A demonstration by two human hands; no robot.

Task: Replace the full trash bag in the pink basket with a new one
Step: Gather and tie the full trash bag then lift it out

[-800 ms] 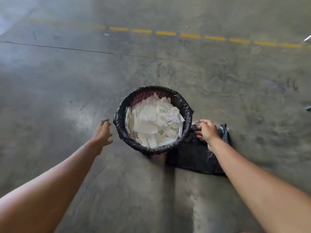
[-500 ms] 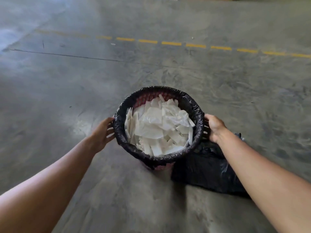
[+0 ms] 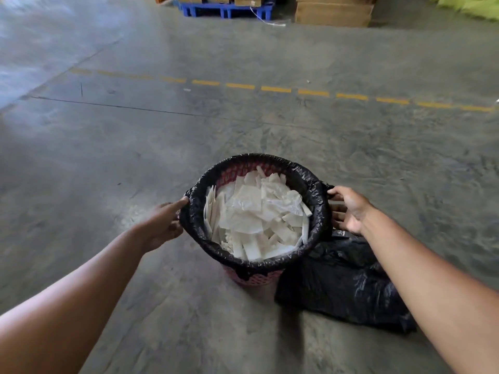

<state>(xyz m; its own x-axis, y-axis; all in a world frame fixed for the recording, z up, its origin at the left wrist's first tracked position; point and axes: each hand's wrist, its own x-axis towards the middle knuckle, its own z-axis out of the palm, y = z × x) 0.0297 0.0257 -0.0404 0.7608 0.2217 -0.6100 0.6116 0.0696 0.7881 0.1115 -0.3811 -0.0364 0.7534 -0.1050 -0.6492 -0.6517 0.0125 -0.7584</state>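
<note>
Bag (image 3: 316,184) brims with paper in the pink basket (image 3: 253,278) on the floor; my left hand (image 3: 162,225) and right hand (image 3: 348,209) pinch its folded rim on opposite sides to peel it free.

A grey concrete floor (image 3: 135,147) fills the view, crossed by a dashed yellow line (image 3: 275,89) and a thin dark seam (image 3: 108,106). At the far edge stand a blue pallet (image 3: 224,9) and, just beside it, cardboard boxes (image 3: 333,12). Something yellow-green (image 3: 467,5) shows at the top right corner.
</note>
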